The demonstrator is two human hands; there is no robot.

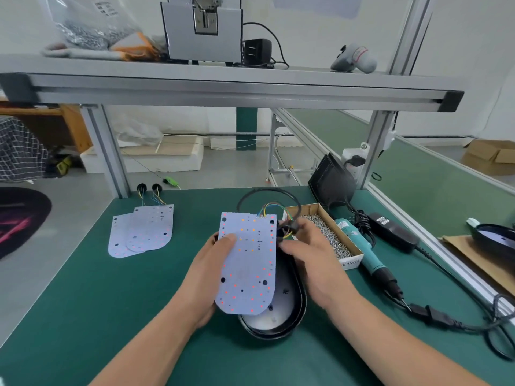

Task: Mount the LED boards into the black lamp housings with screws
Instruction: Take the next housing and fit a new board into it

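View from the head camera. My left hand [206,277] grips the LED board [246,263] by its left edge, thumb on the face. The board is tilted above the black lamp housing [281,316], which lies open side up on the green bench mat [111,302]. My right hand [309,260] pinches the black cable fitting [288,228] at the board's wired corner. Just right of it are a cardboard box of screws [326,235] and a teal electric screwdriver [362,246]. Two spare LED boards [147,229] lie overlapped, well apart to the left.
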